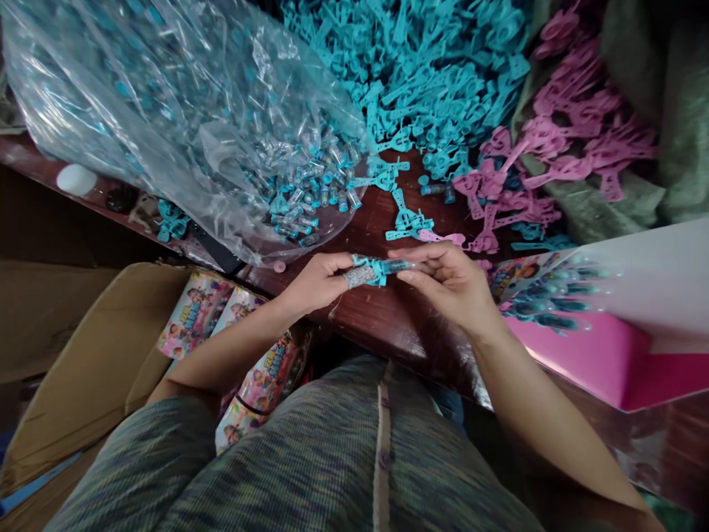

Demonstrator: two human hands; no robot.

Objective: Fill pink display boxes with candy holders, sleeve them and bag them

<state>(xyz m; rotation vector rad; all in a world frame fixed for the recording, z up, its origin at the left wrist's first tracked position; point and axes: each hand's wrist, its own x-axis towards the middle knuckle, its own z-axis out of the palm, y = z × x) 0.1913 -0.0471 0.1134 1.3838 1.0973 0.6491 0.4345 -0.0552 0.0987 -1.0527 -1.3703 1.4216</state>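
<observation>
A crinkled clear plastic bag of small tubes spills onto the dark wooden table, beside heaps of teal plastic pieces and pink ones. Above the table edge, the left hand and right hand pinch a glittery tube between closed fingertips.

A dark wooden table is seen, glossy where daylight is reflected. Left of the table, a cardboard box is set below its edge. Green cloth is draped at the table's far right. Walls and windows cannot be made out.
</observation>
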